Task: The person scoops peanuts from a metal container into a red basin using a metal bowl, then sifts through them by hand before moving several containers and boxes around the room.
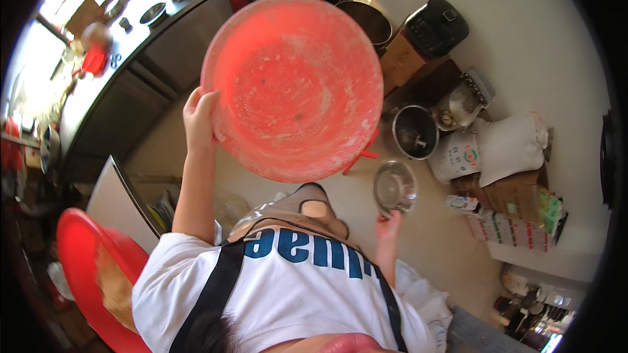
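My left hand (199, 114) grips the left rim of a large, shallow red plastic basin (288, 85), which is raised in front of me with its pale, powder-streaked inside showing. Lower on the right, my right hand (388, 222) holds a small stainless steel bowl (395, 186) by its near rim. Behind the red basin, part of a red stool-like frame (360, 157) shows; the basin hides the rest of it. A steel pot (415, 131) stands on the floor beyond the small bowl.
A steel counter (131, 39) with utensils runs along the left. At lower left are a red tub (78, 268) and a board edge (118, 189). On the right stand sacks (510, 144), cartons (504, 229), a black appliance (435, 26) and another large pot (366, 19).
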Available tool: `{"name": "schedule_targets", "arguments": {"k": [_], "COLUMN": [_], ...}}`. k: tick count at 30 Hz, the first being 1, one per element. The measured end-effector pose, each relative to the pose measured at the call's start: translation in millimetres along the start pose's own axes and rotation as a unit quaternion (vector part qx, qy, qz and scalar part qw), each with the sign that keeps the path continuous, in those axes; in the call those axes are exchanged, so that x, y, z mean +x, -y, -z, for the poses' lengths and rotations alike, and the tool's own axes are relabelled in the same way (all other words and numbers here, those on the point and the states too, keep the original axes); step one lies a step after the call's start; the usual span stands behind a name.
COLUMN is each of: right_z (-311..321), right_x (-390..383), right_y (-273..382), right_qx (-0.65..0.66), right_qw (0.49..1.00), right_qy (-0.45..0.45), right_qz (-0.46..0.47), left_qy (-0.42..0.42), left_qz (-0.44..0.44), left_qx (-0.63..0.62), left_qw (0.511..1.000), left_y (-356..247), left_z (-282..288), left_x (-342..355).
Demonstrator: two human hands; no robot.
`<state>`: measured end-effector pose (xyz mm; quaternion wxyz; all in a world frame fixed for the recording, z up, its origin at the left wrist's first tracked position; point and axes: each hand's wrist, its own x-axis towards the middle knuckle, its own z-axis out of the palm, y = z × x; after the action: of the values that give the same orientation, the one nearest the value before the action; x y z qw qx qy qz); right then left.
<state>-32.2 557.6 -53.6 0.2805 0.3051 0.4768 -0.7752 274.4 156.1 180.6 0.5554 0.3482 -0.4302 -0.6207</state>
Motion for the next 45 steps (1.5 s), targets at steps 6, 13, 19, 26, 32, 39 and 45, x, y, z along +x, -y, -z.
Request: {"name": "schedule_targets", "arguments": {"k": [6, 13, 19, 26, 32, 39, 45], "right_z": [-73, -375, -570, -590, -623, -697, -790], "right_x": [82, 202, 206, 232, 235, 324, 502], "right_y": [-23, -74, -70, -109, -139, -152, -137], "right_qx": [-0.059, 0.068, -0.013, -0.052, 0.010, -0.004, -0.053], "right_qw": [0.995, 0.981, 0.992, 0.998, 0.998, 0.994, 0.994], "right_qy": [-0.069, 0.183, 0.110, 0.002, -0.060, -0.107, -0.098], "right_qz": [0.033, 0.010, -0.054, -0.022, 0.004, 0.006, 0.006], "left_qy": [0.031, 0.050, 0.010, 0.084, 0.121, 0.105, 0.048], "left_qz": [0.035, 0.273, 0.399, 0.408, 0.446, 0.492, 0.475], "left_qx": [-0.216, -0.107, -0.058, 0.048, 0.079, 0.126, 0.182], "left_qw": [0.975, 0.955, 0.915, 0.908, 0.883, 0.855, 0.860], "left_y": [-30, 62, 105, 147, 246, 292, 385], "left_z": [18, 55, 71, 36, -49, -155, -212], "left_x": [107, 233, 349, 536, 687, 751, 796]}}
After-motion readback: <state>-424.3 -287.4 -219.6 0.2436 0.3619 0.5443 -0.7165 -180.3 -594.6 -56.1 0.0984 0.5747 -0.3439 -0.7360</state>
